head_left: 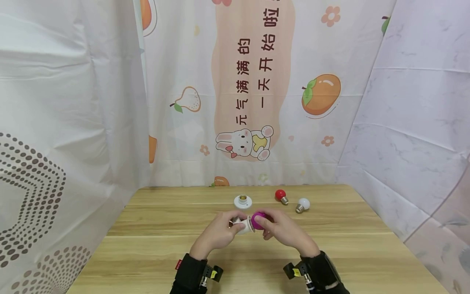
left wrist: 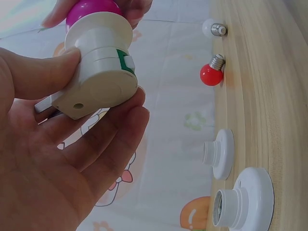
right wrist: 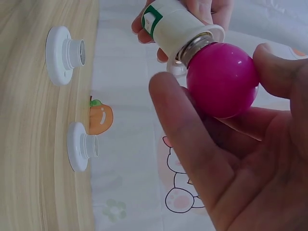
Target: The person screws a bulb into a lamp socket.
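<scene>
My left hand (head_left: 219, 231) grips a white plug-in lamp socket (left wrist: 98, 62) between thumb and fingers. The socket has a green-edged switch (left wrist: 126, 62) on its side and metal prongs (left wrist: 44, 104) at the lower end. Thumb and fingers of my right hand (head_left: 285, 232) hold a magenta light bulb (right wrist: 222, 81) by its globe. The bulb's metal thread (right wrist: 195, 46) sits in the socket's mouth, with part of it still showing in the right wrist view. Both hands are raised above the wooden table (head_left: 257, 265), close together.
Two round white lamp holders (left wrist: 224, 154) stand on the table beyond the hands; one is largely hidden in the head view. Farther right lie a red bulb (head_left: 280, 194) and a white bulb (head_left: 303, 203). Printed curtains (head_left: 176, 61) hang at the back and sides.
</scene>
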